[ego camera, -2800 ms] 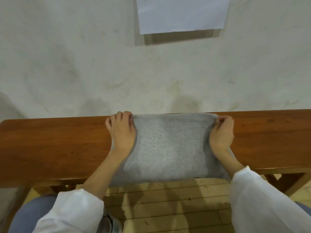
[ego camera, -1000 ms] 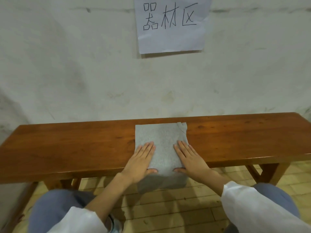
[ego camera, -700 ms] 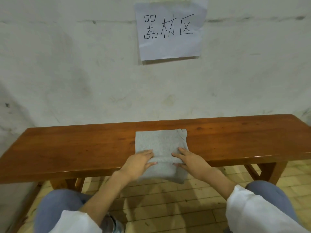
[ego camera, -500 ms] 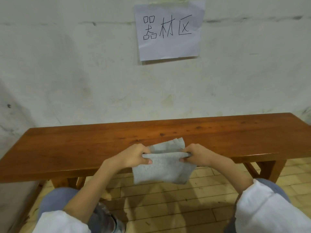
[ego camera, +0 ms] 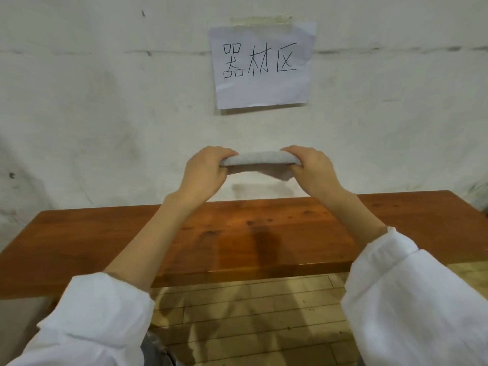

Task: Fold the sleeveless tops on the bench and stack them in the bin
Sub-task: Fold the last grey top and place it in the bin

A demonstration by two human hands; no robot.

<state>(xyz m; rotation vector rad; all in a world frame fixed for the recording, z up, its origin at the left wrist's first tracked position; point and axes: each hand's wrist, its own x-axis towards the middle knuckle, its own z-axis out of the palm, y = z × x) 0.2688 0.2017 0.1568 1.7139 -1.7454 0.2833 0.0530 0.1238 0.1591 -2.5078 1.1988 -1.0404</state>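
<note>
A folded grey sleeveless top [ego camera: 260, 160] hangs in the air in front of the wall, well above the wooden bench [ego camera: 264, 233]. My left hand [ego camera: 204, 171] grips its left end and my right hand [ego camera: 311, 170] grips its right end, both with fingers curled over the cloth. The top is seen edge-on as a thick flat bundle, its lower layer sagging a little. No bin is in view.
A white paper sign [ego camera: 261, 66] with handwritten characters is taped to the pale wall behind the bench. Wooden floorboards [ego camera: 250, 313] show below the bench's near edge. My white sleeves fill the lower corners.
The grey top was folded smaller on the bench, then both hands gripped its ends and lifted it off the bench up to wall height.
</note>
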